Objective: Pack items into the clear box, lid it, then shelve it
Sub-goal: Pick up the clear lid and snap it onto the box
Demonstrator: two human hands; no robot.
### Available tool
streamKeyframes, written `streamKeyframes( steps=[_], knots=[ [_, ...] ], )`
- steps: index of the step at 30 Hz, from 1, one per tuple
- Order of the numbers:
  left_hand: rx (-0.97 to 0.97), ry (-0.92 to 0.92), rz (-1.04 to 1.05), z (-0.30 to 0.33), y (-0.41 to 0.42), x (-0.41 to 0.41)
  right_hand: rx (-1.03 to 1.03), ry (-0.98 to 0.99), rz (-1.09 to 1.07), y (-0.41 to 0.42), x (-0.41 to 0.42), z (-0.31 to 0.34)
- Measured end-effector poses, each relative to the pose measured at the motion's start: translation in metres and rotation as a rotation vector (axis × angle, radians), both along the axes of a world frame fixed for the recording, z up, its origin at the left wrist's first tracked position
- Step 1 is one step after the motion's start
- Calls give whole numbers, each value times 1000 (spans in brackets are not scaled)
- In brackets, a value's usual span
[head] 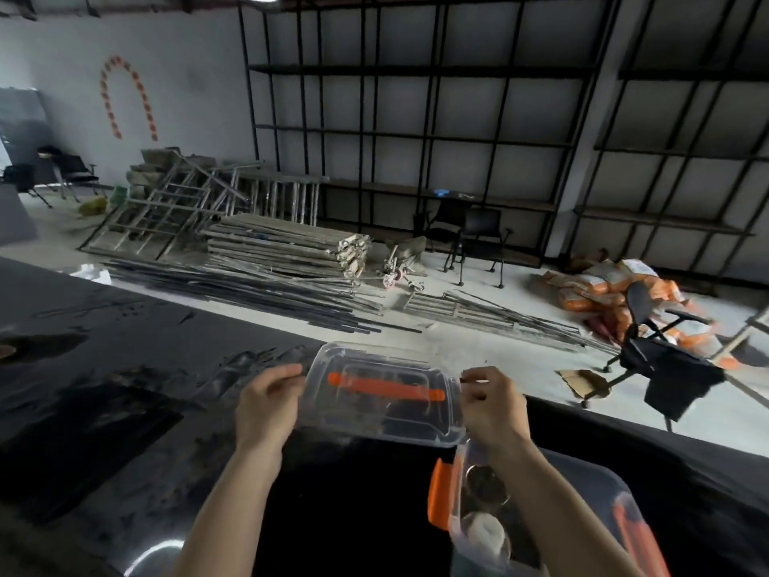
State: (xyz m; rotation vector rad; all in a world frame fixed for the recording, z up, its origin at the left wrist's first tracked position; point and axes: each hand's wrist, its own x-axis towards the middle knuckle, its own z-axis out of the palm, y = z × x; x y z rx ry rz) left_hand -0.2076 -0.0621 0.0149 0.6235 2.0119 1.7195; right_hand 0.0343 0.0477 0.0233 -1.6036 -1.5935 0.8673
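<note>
A clear plastic lid (383,418) with an orange handle (387,386) is held up over the black table, tilted toward me. My left hand (268,403) grips its left edge and my right hand (491,403) grips its right edge. Below my right forearm stands the clear box (541,522) with orange latches (440,495) on its sides. Round items, one dark and one white, lie inside it; my right arm hides part of the box.
The black table (125,410) runs across the foreground, with dusty smears on the left. Beyond its far edge lie metal rods, stacked boards, black chairs and orange sacks on the floor. Tall dark shelving (416,131) lines the back wall.
</note>
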Motion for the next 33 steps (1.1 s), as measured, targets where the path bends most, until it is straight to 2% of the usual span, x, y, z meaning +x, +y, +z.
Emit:
streamKeyframes(
  steps=[7,14,25,31,33],
  knots=[
    [67,10,-305,13,71,86,-45,207,-304,25,121,13],
    [54,-47,-449,9,94,154,-94,363,-510,10,192,14],
    [20,-87,-441,12,90,169,-63,471,-454,5,207,10],
    [87,165,-371,20,83,172,55,545,-378,16,198,10],
    [112,187,-373,23,81,170,96,619,-335,17,195,16]
  ],
)
